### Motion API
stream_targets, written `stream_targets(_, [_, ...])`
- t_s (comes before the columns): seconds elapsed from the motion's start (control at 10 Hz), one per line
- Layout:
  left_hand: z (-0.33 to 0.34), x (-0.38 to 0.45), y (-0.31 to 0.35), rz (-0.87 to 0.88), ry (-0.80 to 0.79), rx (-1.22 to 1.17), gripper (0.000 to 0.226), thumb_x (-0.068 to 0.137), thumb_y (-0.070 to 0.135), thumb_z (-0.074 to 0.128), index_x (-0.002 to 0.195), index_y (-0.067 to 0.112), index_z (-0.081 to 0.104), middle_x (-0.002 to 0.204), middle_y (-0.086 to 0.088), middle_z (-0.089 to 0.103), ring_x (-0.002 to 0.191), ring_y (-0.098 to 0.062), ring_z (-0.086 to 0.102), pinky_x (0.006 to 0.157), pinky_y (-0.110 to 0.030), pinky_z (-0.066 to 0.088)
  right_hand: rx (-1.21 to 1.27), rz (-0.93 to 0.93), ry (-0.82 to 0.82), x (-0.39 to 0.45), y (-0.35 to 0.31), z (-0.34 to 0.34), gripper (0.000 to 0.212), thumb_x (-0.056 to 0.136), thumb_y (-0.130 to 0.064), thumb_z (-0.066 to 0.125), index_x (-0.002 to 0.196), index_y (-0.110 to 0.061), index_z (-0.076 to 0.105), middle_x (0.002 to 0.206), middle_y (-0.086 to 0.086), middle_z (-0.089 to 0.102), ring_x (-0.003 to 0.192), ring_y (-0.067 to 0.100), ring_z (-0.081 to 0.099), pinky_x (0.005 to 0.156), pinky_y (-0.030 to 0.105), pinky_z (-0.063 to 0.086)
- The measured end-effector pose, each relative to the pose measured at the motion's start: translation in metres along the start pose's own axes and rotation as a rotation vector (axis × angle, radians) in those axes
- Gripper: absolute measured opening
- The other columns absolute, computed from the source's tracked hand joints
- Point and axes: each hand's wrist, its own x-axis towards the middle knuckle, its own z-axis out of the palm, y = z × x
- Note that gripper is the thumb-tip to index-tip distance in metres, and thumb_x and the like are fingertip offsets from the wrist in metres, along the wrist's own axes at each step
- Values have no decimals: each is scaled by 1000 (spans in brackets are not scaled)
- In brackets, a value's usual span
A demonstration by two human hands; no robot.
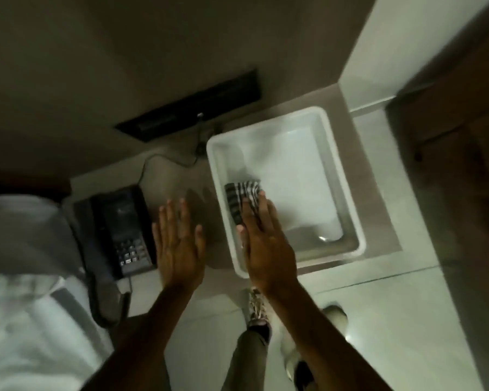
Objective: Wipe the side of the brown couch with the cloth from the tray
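Observation:
A folded black-and-white checked cloth (242, 197) lies in the near left corner of a white plastic tray (347, 198) on a low brown-topped table. My right hand (266, 244) reaches into the tray with flat, extended fingers resting on the cloth's near part; the fingers are not closed around it. My left hand (178, 241) hovers flat and spread over the table top just left of the tray, holding nothing. A brown surface (458, 170) at the right edge may be the couch; it is dim and blurred.
A black desk telephone (124, 232) with a cord sits left of my left hand. A dark slot panel (192, 108) is on the wall behind. White bedding (20, 320) fills the lower left. Pale floor tiles and my feet (257, 309) are below the table.

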Motion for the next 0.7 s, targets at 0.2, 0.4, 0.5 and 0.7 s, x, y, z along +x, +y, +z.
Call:
stream_targets(0.2, [52, -5, 4, -6, -27, -59, 73, 114, 57, 17, 179, 24, 10, 187, -14, 2, 173, -33, -2, 141, -62, 5, -271, -129, -94, 6, 12, 0, 64, 109, -45, 20, 167, -19, 15, 178, 14, 5, 165, 33, 4, 132, 57, 17])
stream_targets(0.4, [72, 0, 13, -59, 56, -61, 73, 114, 51, 29, 179, 27, 7, 188, -11, -1, 174, -34, -3, 139, -61, -3, -554, -194, -171, 23, 37, 3, 63, 111, -41, 27, 168, -25, 4, 179, 11, -3, 165, 35, 4, 130, 58, 20])
stream_targets(0.5, [71, -3, 14, -42, 48, -44, 72, 114, 52, 26, 179, 28, 6, 188, -11, -1, 174, -34, -3, 139, -60, -5, -629, -208, -176, 19, 38, 4, 64, 111, -43, 25, 168, -26, 4, 179, 12, -3, 165, 35, 4, 131, 58, 17])
stream_targets(0.7, [17, -8, 18, -108, 21, -60, 76, 113, 59, 21, 178, 22, 12, 186, -17, 13, 172, -38, 13, 138, -65, 8, -636, -194, -236, 11, 11, -30, 67, 106, -52, 28, 167, -24, 19, 177, 15, 13, 163, 40, 14, 127, 64, 23])
